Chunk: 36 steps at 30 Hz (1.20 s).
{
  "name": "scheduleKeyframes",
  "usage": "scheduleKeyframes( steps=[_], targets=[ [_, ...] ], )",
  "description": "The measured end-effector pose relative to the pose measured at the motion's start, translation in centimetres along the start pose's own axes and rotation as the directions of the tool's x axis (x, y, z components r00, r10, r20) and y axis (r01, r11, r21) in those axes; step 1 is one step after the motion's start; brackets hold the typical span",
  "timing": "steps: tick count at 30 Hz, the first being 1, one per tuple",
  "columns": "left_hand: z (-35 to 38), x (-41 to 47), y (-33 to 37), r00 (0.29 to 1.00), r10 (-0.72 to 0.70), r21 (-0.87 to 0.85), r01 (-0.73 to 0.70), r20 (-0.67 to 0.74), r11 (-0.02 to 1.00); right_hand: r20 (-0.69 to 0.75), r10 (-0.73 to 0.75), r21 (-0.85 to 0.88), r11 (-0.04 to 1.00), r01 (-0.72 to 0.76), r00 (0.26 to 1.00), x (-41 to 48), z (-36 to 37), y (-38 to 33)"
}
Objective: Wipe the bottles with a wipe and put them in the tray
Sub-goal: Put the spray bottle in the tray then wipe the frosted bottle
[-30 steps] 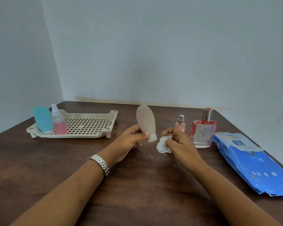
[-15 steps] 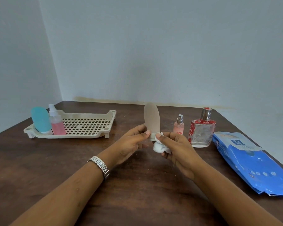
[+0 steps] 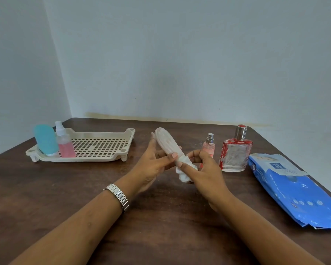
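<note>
My left hand (image 3: 154,165) grips a beige squeeze bottle (image 3: 165,143), tilted with its cap end down toward the right. My right hand (image 3: 203,171) pinches a crumpled white wipe (image 3: 183,172) against that cap end, which the wipe hides. The cream slotted tray (image 3: 99,148) lies at the left. In its left end stand a blue squeeze bottle (image 3: 45,140) and a pink spray bottle (image 3: 64,144). A small pink spray bottle (image 3: 209,146) and a square glass perfume bottle (image 3: 236,152) with red trim stand on the table just past my right hand.
A blue pack of wet wipes (image 3: 294,188) lies at the right edge of the dark wooden table (image 3: 161,226). Walls close off the back and the left. A metal watch (image 3: 118,196) is on my left wrist.
The beige bottle has tipped from upright to leaning left, cap end toward my right hand. The wipe has come up from beside the bottle onto its cap end.
</note>
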<state>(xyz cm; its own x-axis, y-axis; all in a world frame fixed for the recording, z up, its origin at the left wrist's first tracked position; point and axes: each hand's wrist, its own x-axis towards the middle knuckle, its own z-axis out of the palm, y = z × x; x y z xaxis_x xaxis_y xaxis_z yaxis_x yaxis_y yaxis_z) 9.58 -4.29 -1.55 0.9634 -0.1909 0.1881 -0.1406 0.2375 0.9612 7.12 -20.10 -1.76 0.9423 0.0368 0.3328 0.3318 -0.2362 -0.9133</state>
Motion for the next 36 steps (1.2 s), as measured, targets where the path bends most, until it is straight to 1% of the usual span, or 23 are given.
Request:
scheduleKeyframes(
  steps=[5, 10, 12, 15, 17, 21, 23, 26, 28, 36],
  targets=[
    [-0.3, 0.0, 0.1, 0.998, -0.061, -0.021, 0.061, 0.009, 0.998, 0.028, -0.003, -0.096, 0.995, 0.005, 1.000, -0.1, -0.1, 0.0],
    [-0.2, -0.2, 0.3, 0.995, -0.099, -0.065, 0.100, 0.012, 0.993, 0.016, -0.006, -0.182, 0.983, 0.009, 1.000, -0.1, -0.3, -0.1],
    [-0.1, -0.2, 0.4, 0.996, -0.090, -0.080, 0.089, -0.018, 0.993, -0.004, -0.023, -0.211, 0.977, 0.022, 1.000, -0.2, -0.3, -0.2],
    [-0.6, 0.3, 0.5, 0.991, -0.067, -0.128, 0.052, -0.119, 0.990, -0.027, -0.056, -0.273, 0.961, 0.046, 0.998, -0.3, -0.4, -0.3],
    [-0.9, 0.5, 0.5, 0.983, -0.080, -0.153, 0.054, -0.165, 0.987, -0.021, -0.063, -0.306, 0.951, 0.054, 0.998, -0.4, -0.4, -0.2],
    [-1.0, 0.5, 0.5, 0.967, -0.173, -0.153, 0.145, -0.190, 0.978, 0.044, -0.061, -0.338, 0.938, 0.072, 0.997, -0.4, -0.3, 0.0],
    [-1.1, 0.5, 0.5, 0.960, -0.191, -0.147, 0.163, -0.206, 0.976, 0.065, -0.069, -0.363, 0.928, 0.088, 0.996, -0.4, -0.3, 0.2],
    [-1.0, 0.5, 0.7, 0.961, -0.182, -0.101, 0.163, -0.207, 0.981, 0.105, -0.071, -0.431, 0.896, 0.110, 0.992, -0.2, -0.4, 0.2],
    [-1.0, 0.4, 0.8, 0.964, -0.169, -0.085, 0.155, -0.205, 0.984, 0.165, -0.035, -0.452, 0.886, 0.107, 0.986, -0.2, -0.4, 0.0],
    [-1.2, 0.3, 0.9, 0.983, -0.113, -0.147, 0.092, -0.145, 0.985, 0.236, 0.005, -0.424, 0.900, 0.098, 0.972, -0.5, -0.7, -0.9]
  ],
)
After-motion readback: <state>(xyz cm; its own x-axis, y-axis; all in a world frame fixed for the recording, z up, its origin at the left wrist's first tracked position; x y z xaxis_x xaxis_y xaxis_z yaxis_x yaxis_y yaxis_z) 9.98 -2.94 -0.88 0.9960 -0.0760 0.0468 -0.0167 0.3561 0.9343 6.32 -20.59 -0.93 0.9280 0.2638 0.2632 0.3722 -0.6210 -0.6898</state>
